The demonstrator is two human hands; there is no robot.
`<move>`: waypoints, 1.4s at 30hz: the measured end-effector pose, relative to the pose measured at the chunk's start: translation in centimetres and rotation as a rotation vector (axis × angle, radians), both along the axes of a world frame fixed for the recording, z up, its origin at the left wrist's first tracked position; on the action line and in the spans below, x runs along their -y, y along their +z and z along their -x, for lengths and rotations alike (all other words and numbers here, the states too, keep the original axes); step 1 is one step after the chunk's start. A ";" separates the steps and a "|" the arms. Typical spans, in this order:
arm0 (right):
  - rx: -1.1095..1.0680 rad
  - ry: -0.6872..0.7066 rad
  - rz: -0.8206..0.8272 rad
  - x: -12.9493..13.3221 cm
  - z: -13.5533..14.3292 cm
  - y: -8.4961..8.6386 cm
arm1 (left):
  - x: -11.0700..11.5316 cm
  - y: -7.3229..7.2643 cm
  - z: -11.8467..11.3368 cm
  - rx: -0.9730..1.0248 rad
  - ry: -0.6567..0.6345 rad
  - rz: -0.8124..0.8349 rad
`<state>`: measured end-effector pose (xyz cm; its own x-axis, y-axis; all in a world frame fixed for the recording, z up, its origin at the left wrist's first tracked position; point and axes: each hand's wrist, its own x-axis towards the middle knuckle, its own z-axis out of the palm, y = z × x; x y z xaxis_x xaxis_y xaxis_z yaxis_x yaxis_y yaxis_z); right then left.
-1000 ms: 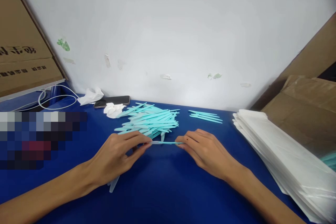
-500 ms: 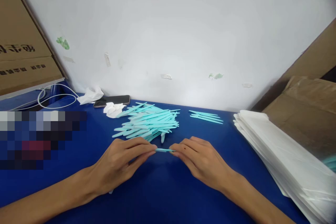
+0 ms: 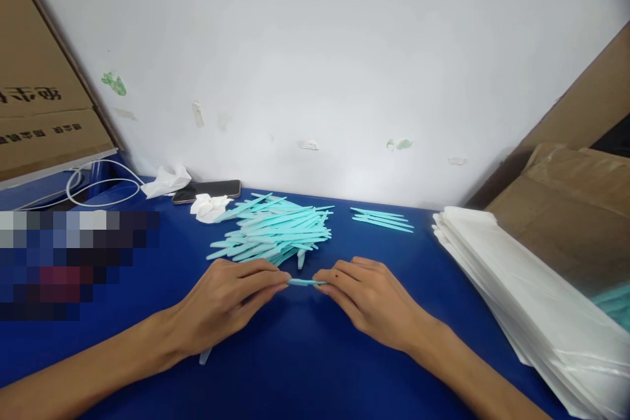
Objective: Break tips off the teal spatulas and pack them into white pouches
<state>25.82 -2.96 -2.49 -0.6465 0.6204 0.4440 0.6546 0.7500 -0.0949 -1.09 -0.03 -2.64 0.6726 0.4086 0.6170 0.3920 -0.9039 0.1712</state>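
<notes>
We see a slim, turquoise, plastic-looking stick (image 3: 301, 282) held crosswise between the left hand (image 3: 231, 298) and right hand (image 3: 371, 295), each pinching one end between closed thumb and fingers, neither hand nearer.

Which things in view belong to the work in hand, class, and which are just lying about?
Likely in use:
turquoise stick, held by left hand and right hand
heap of similar sticks
small group of sticks

Probably lying about:
smartphone
crumpled tissues
white cable
perhaps the white stack
</notes>
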 end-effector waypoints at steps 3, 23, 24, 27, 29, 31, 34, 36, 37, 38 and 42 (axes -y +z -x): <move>0.041 0.009 0.050 0.2 0.1 0.3 | 0.1 0.3 -0.1 -0.017 0.012 0.031; 0.399 -0.669 0.021 -5.5 -8.5 -0.4 | 0.4 0.7 0.0 -0.290 0.181 0.255; 0.425 -0.661 0.021 -5.4 -8.3 -0.2 | 0.4 0.7 0.0 -0.301 0.196 0.265; 0.485 -0.627 0.018 -5.2 -7.6 0.3 | 0.4 0.9 -0.2 -0.309 0.222 0.250; 0.504 -0.614 0.014 -5.0 -7.2 0.5 | 0.3 1.7 -0.1 -0.296 0.227 0.261; 0.507 -0.606 0.008 -4.8 -6.9 0.7 | 0.2 3.1 0.4 -0.289 0.218 0.327; 0.492 -0.599 -0.005 -4.4 -6.6 0.8 | -0.2 5.4 2.0 -0.412 0.154 0.479; 0.481 -0.596 -0.008 -4.3 -6.5 0.9 | -0.5 6.6 3.4 -0.556 0.172 0.580; 0.477 -0.593 -0.006 -4.2 -6.5 1.0 | -0.7 7.0 4.0 -0.597 0.185 0.629; 0.474 -0.590 -0.005 -4.2 -6.4 1.0 | -0.8 7.2 4.5 -0.630 0.190 0.667; 0.468 -0.581 -0.001 -4.2 -6.3 1.0 | -1.0 7.1 5.1 -0.688 0.173 0.731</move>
